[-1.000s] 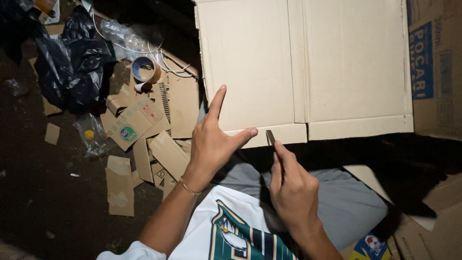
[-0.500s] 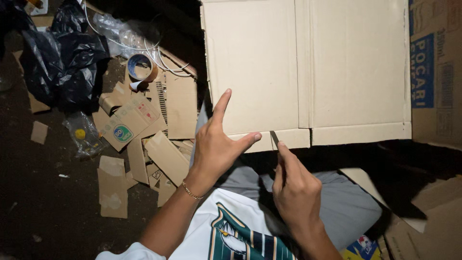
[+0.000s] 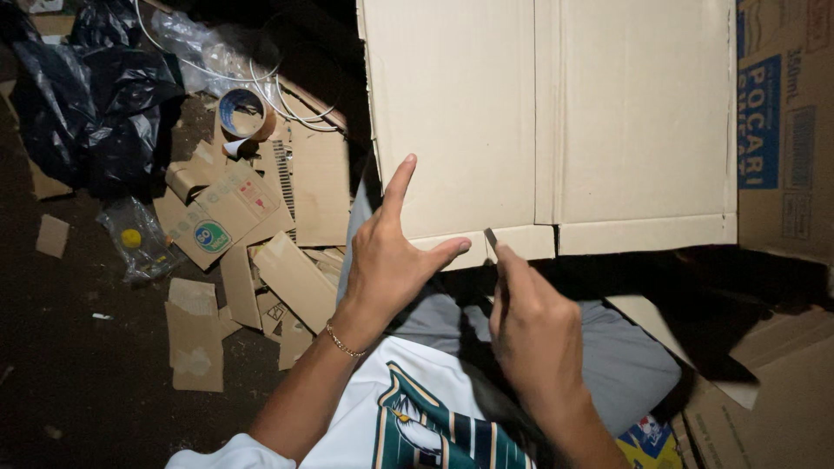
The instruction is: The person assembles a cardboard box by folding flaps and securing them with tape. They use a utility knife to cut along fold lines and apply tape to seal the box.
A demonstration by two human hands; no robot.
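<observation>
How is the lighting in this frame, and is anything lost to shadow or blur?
Head view: one light falls from the camera side, so the cardboard sheet is bright and nearly washed out. The floor and black bag sink into dark. Both hands, left and right, look sharp.

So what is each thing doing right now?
Cardboard sheet: flat, unfolded.
Left hand: pressed on the sheet's lower edge, fingers spread.
Right hand: gripping a blade.
Blade: tip at the sheet's edge.
Tape roll: lying on cardboard scraps.
Black bag: crumpled.
</observation>
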